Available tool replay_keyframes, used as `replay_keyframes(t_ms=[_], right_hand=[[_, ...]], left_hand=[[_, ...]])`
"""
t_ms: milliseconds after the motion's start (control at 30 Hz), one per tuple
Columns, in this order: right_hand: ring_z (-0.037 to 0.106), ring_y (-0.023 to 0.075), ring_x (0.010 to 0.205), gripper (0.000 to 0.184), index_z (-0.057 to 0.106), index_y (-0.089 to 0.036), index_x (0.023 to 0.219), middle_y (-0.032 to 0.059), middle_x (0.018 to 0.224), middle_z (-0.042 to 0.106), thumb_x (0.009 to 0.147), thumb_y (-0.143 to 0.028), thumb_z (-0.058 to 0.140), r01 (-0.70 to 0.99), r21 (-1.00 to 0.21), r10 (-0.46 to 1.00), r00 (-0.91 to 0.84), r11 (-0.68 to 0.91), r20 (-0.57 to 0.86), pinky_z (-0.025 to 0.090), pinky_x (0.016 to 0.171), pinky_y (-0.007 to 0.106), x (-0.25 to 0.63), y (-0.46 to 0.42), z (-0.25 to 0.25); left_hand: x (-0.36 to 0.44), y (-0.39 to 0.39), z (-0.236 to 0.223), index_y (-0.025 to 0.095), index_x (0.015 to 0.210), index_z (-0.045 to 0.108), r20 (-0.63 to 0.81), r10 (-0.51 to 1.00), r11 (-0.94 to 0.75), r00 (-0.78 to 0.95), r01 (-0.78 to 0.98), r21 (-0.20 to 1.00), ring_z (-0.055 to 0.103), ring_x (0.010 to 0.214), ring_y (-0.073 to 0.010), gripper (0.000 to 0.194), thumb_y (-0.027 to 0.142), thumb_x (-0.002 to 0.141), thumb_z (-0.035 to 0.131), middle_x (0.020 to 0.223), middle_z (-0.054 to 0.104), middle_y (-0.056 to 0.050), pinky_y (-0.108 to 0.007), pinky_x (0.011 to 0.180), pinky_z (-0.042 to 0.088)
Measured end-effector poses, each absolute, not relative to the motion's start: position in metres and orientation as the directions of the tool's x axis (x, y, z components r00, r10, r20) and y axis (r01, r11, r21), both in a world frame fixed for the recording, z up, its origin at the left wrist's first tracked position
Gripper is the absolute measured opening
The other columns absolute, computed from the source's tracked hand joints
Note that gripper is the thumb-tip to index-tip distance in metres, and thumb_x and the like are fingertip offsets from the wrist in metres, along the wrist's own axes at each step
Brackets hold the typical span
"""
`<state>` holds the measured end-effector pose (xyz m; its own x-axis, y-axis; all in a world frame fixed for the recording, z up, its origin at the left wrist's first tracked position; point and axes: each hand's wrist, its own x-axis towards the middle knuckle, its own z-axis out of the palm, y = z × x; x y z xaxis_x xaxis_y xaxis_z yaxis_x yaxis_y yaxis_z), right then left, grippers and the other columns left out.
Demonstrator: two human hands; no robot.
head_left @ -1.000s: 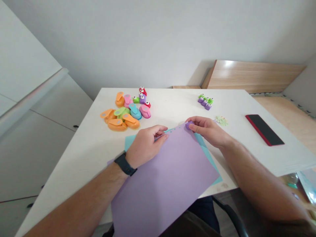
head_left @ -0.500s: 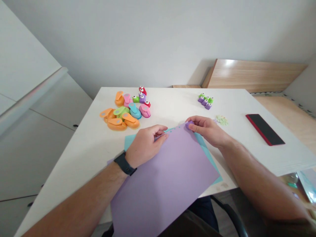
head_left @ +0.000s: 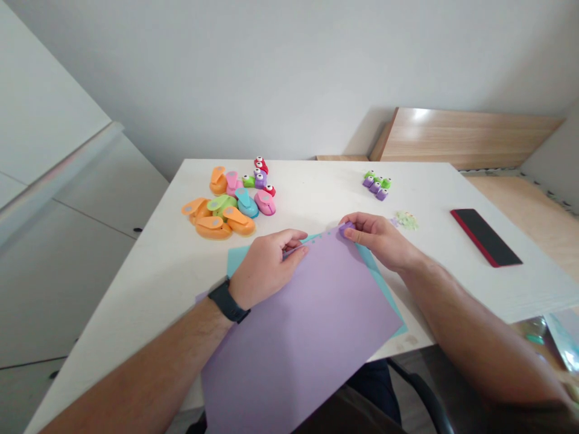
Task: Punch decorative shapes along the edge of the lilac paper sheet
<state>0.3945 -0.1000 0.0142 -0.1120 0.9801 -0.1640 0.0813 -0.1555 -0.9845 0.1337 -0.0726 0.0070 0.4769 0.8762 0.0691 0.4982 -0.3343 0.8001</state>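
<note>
Left hand pinches the light-purple paper sheet; right hand grips the small purple plastic punch. Paper seems light, easily creased: hold its edge.

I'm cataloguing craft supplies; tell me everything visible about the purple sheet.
The purple sheet looks like smooth, thin paper or card. Small holes, showing blue, dot its far edge. It lies askew, partly over a blue sheet, its near end reaching past the edge of the white table. The left hand pinches its far edge; the right hand holds a small purple punch at its far right corner.
</note>
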Motion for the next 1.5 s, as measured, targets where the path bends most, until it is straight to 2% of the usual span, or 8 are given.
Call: replay_keyframes(t_ms=[533,967,1233,1500], right_hand=[[0.053,0.0133,0.067,0.037,0.065,-0.018,0.100,0.0013,0.083,0.062,0.081,-0.047,0.078,0.116,-0.979,0.984,-0.052,-0.165,-0.172,0.038,0.057,0.027,0.390,-0.101,0.012],[0.053,0.0134,0.070,0.033,0.064,-0.018,0.102,0.0001,0.084,0.060,0.084,-0.044,0.074,0.194,-0.977,0.991,-0.081,-0.093,-0.110,0.040,0.061,0.027,0.390,-0.099,0.007],[0.055,0.0153,0.072,0.029,0.066,-0.020,0.104,0.0009,0.085,0.064,0.086,-0.043,0.072,0.305,-0.952,0.993,-0.102,-0.019,-0.052,0.041,0.062,0.027,0.392,-0.099,0.006],[0.053,0.0148,0.071,0.023,0.068,-0.021,0.106,-0.0004,0.082,0.064,0.087,-0.035,0.069,0.390,-0.919,0.993,-0.117,0.056,0.011,0.042,0.065,0.028,0.393,-0.099,0.001]], left_hand=[[0.135,-0.074,0.008,0.021,0.121,0.072,0.055,0.874,-0.328,0.484,0.501,0.800,0.075,0.094,-0.0201,0.033,0.037,0.093,0.064,0.104,0.080,-0.003,-0.032,0.086,0.058],[0.135,-0.075,0.007,0.021,0.122,0.071,0.053,0.865,-0.347,0.499,0.518,0.782,0.075,0.096,-0.0209,0.034,0.040,0.094,0.062,0.106,0.079,-0.004,-0.032,0.087,0.058],[0.141,-0.075,0.011,0.019,0.126,0.068,0.136,0.835,-0.453,0.533,0.526,0.719,0.073,0.105,-0.0244,0.047,0.050,0.091,0.067,0.117,0.077,-0.008,-0.037,0.095,0.056],[0.171,-0.064,0.019,0.016,0.136,0.062,0.129,0.804,-0.461,0.581,0.470,0.753,0.070,0.115,-0.0277,0.073,0.065,0.082,0.071,0.126,0.073,-0.013,-0.038,0.095,0.056]])
